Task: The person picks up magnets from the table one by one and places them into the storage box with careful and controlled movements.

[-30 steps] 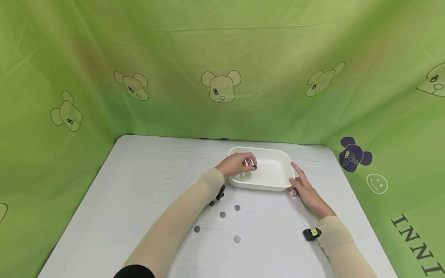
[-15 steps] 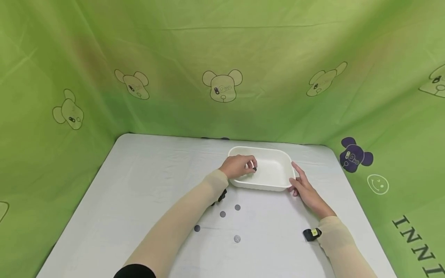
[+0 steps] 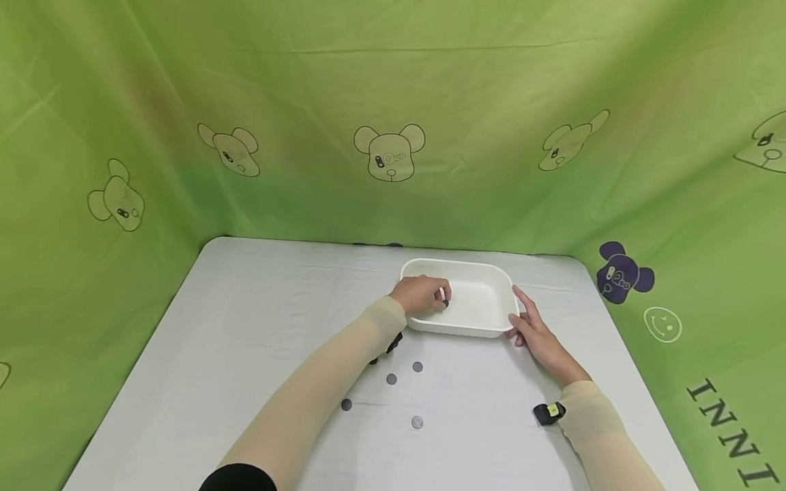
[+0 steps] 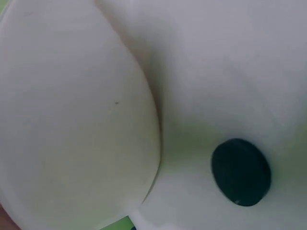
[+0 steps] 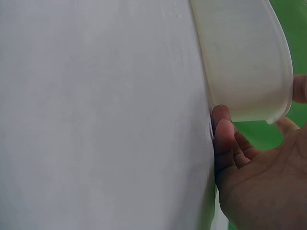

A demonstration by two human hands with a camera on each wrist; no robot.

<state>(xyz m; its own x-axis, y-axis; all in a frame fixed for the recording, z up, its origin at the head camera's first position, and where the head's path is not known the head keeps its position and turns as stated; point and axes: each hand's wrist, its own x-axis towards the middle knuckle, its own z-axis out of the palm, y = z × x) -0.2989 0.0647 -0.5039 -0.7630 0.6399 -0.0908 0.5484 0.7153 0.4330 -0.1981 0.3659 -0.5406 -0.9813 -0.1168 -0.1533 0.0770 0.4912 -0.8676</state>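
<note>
A white rectangular tray (image 3: 463,331) with rounded corners stands toward the back of the table. Inside its left part, my left hand (image 3: 419,294) pinches a small dark disc (image 3: 445,303) between thumb and fingertips, low over the tray floor. At the opposite end my right hand (image 3: 542,341) holds the tray, thumb by the rim and fingers against the outer wall. In the right wrist view, the fingers of the right hand (image 5: 264,177) reach the base of the tray wall (image 5: 247,62). The left wrist view has the tray wall (image 4: 96,110) but not the pinched disc.
Several flat round discs lie on the white table (image 3: 258,320) in front of the tray, among them a dark disc (image 3: 346,404) and a lighter grey disc (image 3: 417,423). Another dark disc (image 4: 241,172) lies close to the tray. A green printed cloth (image 3: 393,211) surrounds the table.
My left hand has moved slightly lower into the tray, still pinching the dark disc. The right hand and tray have stayed in place.
</note>
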